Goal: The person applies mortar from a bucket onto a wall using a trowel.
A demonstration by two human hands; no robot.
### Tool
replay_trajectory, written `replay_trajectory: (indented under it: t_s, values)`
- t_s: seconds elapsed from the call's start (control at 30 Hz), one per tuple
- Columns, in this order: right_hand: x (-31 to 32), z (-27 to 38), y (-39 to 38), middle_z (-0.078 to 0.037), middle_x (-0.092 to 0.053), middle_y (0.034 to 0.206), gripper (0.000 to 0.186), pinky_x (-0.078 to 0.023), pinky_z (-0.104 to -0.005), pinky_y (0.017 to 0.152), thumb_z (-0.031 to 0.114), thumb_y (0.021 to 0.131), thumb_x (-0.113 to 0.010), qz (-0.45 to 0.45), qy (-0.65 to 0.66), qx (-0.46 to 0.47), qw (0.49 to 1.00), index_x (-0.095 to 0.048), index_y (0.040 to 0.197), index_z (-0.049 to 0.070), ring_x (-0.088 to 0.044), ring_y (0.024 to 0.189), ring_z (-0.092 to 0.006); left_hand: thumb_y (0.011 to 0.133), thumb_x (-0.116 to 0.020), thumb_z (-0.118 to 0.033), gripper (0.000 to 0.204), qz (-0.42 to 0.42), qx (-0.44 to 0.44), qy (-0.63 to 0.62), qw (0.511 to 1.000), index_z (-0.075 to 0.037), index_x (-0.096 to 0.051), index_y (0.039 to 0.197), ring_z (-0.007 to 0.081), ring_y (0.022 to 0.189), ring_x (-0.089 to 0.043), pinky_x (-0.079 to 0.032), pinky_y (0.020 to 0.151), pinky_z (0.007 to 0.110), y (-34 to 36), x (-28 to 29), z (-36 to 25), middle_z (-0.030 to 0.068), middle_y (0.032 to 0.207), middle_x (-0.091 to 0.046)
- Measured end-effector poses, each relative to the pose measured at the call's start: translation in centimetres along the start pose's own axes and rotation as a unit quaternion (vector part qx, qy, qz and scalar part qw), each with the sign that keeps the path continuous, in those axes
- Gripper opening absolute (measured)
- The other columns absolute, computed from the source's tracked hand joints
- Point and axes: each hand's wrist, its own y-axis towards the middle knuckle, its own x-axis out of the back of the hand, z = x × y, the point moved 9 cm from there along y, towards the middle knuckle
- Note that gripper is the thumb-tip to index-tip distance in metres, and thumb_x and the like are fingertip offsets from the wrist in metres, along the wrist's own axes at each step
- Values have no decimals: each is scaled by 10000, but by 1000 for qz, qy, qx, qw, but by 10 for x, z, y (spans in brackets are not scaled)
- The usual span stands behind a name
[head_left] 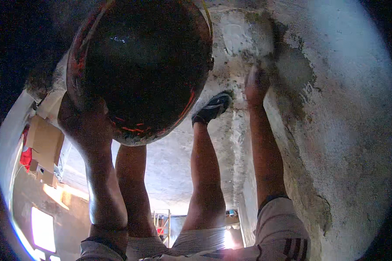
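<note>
A large round bucket (143, 65) hangs tilted at upper left, its mouth facing me. The inside is very dark, with red-orange smears along the rim and a thin yellowish wire handle (208, 21) at its right side. My left hand (85, 114) is closed on the bucket's near-left rim, in deep shadow. My right hand (257, 82) is stretched forward to the foot of the rough wall (348, 143), beside a damp grey patch (294, 69). It is smeared by motion; its fingers and anything in them cannot be made out.
My dark shoe (214, 107) stands on the concrete floor (170, 174) between bucket and right arm. Cardboard boxes (45, 141) and something red (26, 157) are at the left. A bright window (43, 229) shows at lower left. A frame like a ladder (162, 226) stands behind my legs.
</note>
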Motion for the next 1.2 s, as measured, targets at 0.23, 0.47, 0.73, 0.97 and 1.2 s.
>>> replay_trajectory:
  t_s: [0.23,0.47,0.73,0.97,1.2]
  values:
    - [38,41,-32,-180,-555,884,311,-471,-414,683,90,805,-586,-81,-229,221,944,-497,1088,-4,-561,772,-353,640,-622,-173,304,-15,6,-89,996,45,-599,851,152,631,-547,-451,608,300,-4,-1,2,81,727,-617]
    - [1,-6,-27,-163,-547,835,248,-473,-440,658,83,800,-579,40,-185,83,978,-504,1017,-9,-548,766,-326,662,-645,-225,358,-28,-63,67,995,42,-593,896,199,672,-577,-458,646,332,-2,5,-3,110,775,-625]
    - [52,48,-34,-189,-531,812,219,-454,-442,601,17,751,-567,-40,-177,199,963,-509,959,-16,-532,703,-340,662,-641,-207,332,-8,-52,83,995,33,-594,886,196,720,-580,-460,684,319,-6,0,0,96,803,-629]
    - [37,39,-10,-176,-533,791,262,-445,-423,592,33,780,-557,42,-209,128,969,-520,1036,-13,-538,683,-328,648,-627,-162,294,16,-1,-114,993,22,-607,877,159,717,-558,-453,679,298,-7,-9,6,62,802,-624]
    - [49,23,-24,-164,-548,778,212,-443,-384,583,94,835,-540,-9,23,-67,997,-527,1035,24,-543,675,-311,655,-624,-159,273,-3,-19,4,1000,37,-599,843,161,664,-557,-454,637,306,-6,-7,3,74,750,-616]
